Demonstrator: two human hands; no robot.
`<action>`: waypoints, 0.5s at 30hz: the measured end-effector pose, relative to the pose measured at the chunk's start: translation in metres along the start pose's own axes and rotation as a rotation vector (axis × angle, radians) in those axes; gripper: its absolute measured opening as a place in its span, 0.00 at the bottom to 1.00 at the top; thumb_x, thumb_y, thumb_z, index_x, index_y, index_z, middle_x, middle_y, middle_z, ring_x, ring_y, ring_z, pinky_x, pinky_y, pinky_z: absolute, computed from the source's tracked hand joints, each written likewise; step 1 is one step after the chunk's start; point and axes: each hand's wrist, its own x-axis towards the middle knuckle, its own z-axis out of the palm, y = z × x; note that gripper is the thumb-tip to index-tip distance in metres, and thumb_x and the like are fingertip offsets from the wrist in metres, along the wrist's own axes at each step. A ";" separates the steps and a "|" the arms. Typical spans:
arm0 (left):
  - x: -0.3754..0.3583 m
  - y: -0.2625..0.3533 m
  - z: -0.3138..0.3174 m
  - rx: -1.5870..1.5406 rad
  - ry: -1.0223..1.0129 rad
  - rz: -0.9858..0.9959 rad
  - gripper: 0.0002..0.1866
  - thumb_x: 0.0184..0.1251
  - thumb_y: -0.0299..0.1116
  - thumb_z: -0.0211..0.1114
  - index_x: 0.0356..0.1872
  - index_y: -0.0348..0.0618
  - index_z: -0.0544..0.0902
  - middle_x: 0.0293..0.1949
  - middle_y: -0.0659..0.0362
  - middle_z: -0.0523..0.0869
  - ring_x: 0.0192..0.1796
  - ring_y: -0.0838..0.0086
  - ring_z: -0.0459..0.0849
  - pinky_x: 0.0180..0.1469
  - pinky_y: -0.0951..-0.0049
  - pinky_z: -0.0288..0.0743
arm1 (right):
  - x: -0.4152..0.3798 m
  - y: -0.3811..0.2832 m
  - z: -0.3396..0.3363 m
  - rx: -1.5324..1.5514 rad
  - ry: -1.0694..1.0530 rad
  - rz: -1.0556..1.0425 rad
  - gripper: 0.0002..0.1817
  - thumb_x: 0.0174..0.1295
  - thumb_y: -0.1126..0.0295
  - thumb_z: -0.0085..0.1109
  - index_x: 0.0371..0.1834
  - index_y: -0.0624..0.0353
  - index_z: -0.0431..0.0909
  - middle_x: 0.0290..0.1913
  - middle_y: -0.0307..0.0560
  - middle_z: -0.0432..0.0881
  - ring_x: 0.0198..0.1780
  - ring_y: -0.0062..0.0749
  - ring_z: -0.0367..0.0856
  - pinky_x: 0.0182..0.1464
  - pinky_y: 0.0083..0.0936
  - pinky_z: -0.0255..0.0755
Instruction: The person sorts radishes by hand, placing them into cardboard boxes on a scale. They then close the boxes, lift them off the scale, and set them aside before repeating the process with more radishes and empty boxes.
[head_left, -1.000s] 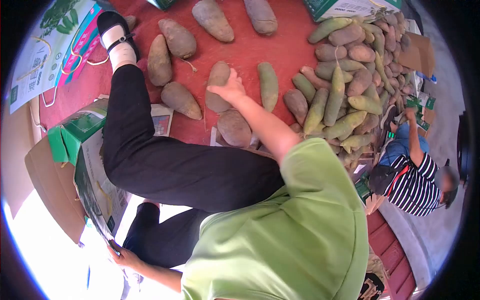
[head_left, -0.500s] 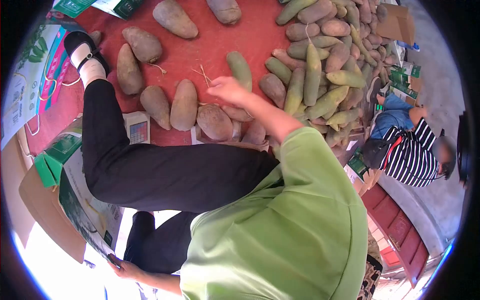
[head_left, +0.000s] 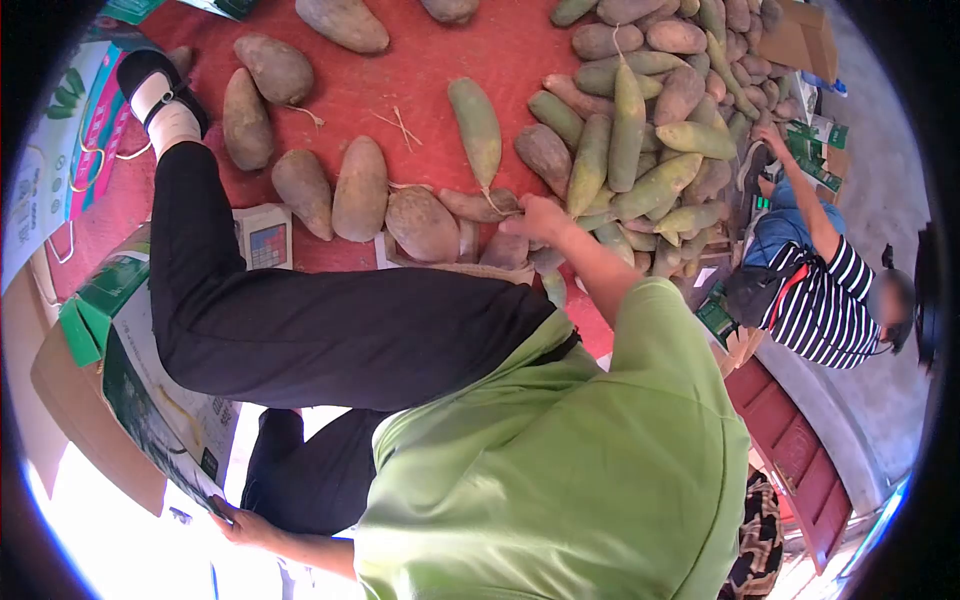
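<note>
My right hand [head_left: 540, 220] is closed beside the right end of a slim brownish radish [head_left: 468, 206], close to the root tip of a green radish [head_left: 477, 125]. What its fingers pinch is too small to tell. At the lower left my left hand [head_left: 250, 528] is closed on the edge of an upright printed carton [head_left: 170, 390]. Thin dry root strands [head_left: 402, 128] lie on the red cloth [head_left: 420, 70]. Large brownish radishes, including an upright one [head_left: 360, 190] and a rounder one [head_left: 422, 225], sit just beyond my leg.
A large pile of radishes [head_left: 680, 95] fills the upper right. A small device with a keypad [head_left: 265, 238] stands beside my knee. Green cartons [head_left: 105, 300] are at the left. Another person in a striped top [head_left: 825, 310] crouches at the right, one arm stretched towards the pile.
My right hand has moved right and down, away from the dry strands. The view has shifted slightly. The other person's arm now stretches up towards the pile. My left hand stays at the carton.
</note>
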 end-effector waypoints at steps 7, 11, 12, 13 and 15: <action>-0.002 0.006 0.003 -0.019 -0.009 -0.084 0.14 0.67 0.29 0.60 0.49 0.30 0.80 0.44 0.46 0.85 0.45 0.66 0.84 0.48 0.72 0.76 | -0.015 0.002 0.042 0.214 0.012 0.203 0.35 0.42 0.56 0.71 0.52 0.62 0.68 0.41 0.59 0.81 0.46 0.50 0.81 0.49 0.37 0.73; -0.004 -0.008 0.009 -0.035 0.053 0.008 0.14 0.68 0.28 0.60 0.50 0.28 0.79 0.39 0.45 0.86 0.41 0.65 0.86 0.44 0.69 0.77 | -0.031 -0.006 0.022 0.041 0.078 -0.105 0.36 0.41 0.61 0.72 0.55 0.58 0.65 0.47 0.57 0.76 0.49 0.49 0.78 0.50 0.37 0.72; -0.004 -0.008 0.008 -0.005 0.045 0.004 0.14 0.68 0.28 0.59 0.50 0.28 0.79 0.40 0.44 0.86 0.41 0.64 0.85 0.45 0.68 0.77 | -0.038 -0.013 0.010 -0.001 0.109 -0.145 0.33 0.42 0.65 0.72 0.53 0.58 0.67 0.50 0.55 0.73 0.51 0.50 0.75 0.52 0.36 0.70; -0.004 -0.009 0.009 0.025 0.036 0.003 0.14 0.68 0.27 0.59 0.49 0.28 0.79 0.41 0.44 0.85 0.41 0.62 0.85 0.45 0.68 0.77 | -0.043 -0.019 -0.007 -0.004 0.118 -0.152 0.33 0.42 0.65 0.72 0.53 0.58 0.67 0.50 0.55 0.73 0.51 0.50 0.75 0.52 0.36 0.70; -0.004 -0.020 0.011 0.020 0.041 0.009 0.14 0.68 0.27 0.59 0.50 0.28 0.79 0.42 0.43 0.85 0.42 0.61 0.85 0.45 0.67 0.77 | -0.049 -0.026 -0.041 0.023 0.149 -0.237 0.30 0.44 0.64 0.70 0.50 0.56 0.67 0.53 0.54 0.71 0.54 0.52 0.73 0.54 0.42 0.69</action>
